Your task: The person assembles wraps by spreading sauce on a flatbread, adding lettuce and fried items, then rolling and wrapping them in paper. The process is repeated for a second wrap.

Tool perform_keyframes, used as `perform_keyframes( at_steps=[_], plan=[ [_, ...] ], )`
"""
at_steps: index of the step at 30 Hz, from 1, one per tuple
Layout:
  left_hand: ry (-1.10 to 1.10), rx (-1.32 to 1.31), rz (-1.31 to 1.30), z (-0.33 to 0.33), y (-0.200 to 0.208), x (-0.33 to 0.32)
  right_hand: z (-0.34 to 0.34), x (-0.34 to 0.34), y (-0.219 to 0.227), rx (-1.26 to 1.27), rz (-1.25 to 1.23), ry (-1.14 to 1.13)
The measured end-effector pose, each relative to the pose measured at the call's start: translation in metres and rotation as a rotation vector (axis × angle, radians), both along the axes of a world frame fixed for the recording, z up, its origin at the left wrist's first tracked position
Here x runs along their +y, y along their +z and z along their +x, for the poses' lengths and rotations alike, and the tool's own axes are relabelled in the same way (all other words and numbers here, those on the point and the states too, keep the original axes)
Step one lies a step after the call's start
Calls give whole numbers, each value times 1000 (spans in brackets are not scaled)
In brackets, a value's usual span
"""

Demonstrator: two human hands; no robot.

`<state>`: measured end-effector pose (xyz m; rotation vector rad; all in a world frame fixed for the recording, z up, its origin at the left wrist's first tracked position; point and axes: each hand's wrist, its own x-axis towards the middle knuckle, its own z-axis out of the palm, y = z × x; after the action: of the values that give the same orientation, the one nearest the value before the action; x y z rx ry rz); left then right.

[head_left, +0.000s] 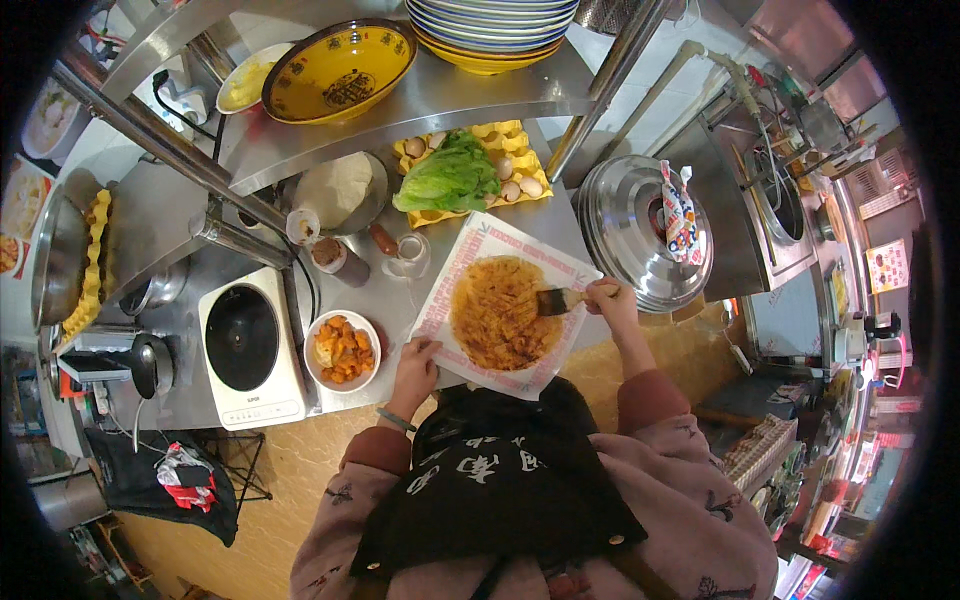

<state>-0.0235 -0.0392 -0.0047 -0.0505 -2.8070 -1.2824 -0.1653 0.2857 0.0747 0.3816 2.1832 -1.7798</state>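
A round, browned flatbread (490, 325) lies on a square white paper sheet (455, 245) with pink print, at the counter's front edge. My right hand (612, 298) is closed round the wooden handle of a flat brush (556, 301). The brush's dark bristles touch the right part of the flatbread, whose surface looks coated in reddish-brown sauce. My left hand (418, 368) grips the left corner of the paper, its fingers at the edge beside the flatbread. Left of that hand stands a white bowl (343, 386) of orange-coated chunks.
An induction cooker (250, 407) sits at the left. Beyond the paper are a sauce bottle (338, 260), a glass jar (407, 258) and lettuce (447, 172) on a yellow egg tray (532, 150). Stacked metal lids (625, 225) stand right. Overhead, a shelf (470, 95) carries plates.
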Motion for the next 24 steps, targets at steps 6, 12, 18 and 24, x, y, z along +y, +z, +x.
perform_keyframes(
  at_steps=[6,12,18,24],
  plan=[
    [-6,-12,15,-1,-2,-1,-7,-46,-43,-49,-316,-122],
    [10,24,19,3,-5,1,-7,18,-30,271,58,-156],
    [20,-16,49,4,1,2,-22,-9,1,198,-381,-345],
    [87,-75,175,5,13,3,-74,-64,0,959,242,121]
  ],
)
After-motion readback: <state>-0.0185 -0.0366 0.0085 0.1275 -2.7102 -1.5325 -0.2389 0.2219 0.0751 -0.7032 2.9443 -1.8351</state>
